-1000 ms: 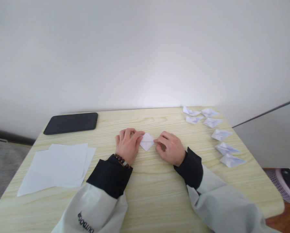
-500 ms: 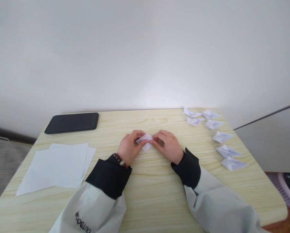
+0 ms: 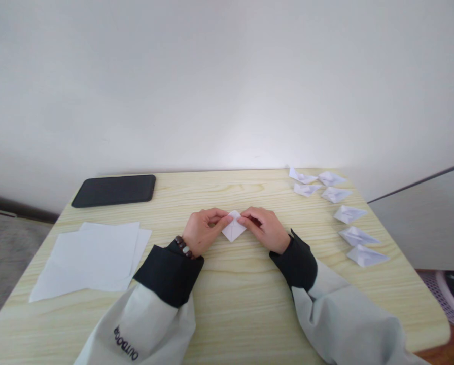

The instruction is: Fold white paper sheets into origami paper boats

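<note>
The left hand [image 3: 203, 230] has its thumb and index finger clamped on the left side of the folded paper [image 3: 233, 229], with a small gap between them farther back; its other fingers curl close together. The right hand [image 3: 266, 228] pinches the paper's right side between thumb and index finger, the remaining fingers bent and partly hidden. The folded paper is at the middle of the table [image 3: 234, 314], one corner pointing to the near side. White sheets [image 3: 93, 256] lie overlapping at the left, nearer than the black phone [image 3: 113, 191]. Folded paper boats [image 3: 349, 214] sit along the right.
</note>
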The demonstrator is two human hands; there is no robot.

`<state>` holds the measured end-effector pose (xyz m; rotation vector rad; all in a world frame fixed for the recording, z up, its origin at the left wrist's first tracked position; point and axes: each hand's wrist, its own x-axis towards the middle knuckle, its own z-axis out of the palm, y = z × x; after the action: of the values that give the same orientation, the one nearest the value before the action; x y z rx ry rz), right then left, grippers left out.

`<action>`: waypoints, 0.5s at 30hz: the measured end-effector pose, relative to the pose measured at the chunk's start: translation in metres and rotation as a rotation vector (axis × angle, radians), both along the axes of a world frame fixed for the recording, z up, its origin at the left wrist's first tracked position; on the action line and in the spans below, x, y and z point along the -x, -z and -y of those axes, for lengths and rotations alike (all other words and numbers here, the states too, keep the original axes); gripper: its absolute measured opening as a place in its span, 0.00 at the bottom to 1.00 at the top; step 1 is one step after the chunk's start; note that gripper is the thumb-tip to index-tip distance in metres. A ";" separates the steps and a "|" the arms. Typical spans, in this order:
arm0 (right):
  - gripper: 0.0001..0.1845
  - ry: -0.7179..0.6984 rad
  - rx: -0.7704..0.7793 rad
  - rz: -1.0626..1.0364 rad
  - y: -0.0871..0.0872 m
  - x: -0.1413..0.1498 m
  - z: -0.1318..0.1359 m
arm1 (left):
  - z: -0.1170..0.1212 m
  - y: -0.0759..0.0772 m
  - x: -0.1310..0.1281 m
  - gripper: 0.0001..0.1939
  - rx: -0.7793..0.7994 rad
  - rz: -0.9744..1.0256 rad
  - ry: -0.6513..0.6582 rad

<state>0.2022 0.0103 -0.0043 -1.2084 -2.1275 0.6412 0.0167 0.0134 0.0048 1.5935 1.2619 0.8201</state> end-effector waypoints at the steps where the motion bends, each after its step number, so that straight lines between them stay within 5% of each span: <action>1: 0.14 -0.019 0.001 0.009 0.000 -0.001 0.000 | 0.000 -0.001 0.000 0.14 -0.016 -0.012 0.009; 9: 0.15 -0.090 -0.060 0.102 0.004 -0.001 0.001 | 0.001 -0.006 -0.001 0.11 -0.169 -0.170 0.016; 15: 0.09 -0.122 -0.026 0.080 -0.001 -0.002 0.002 | 0.000 0.001 0.000 0.13 -0.130 -0.096 -0.050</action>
<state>0.2040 0.0078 -0.0033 -1.1144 -2.2833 0.6256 0.0167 0.0131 0.0041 1.7285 1.3447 0.8816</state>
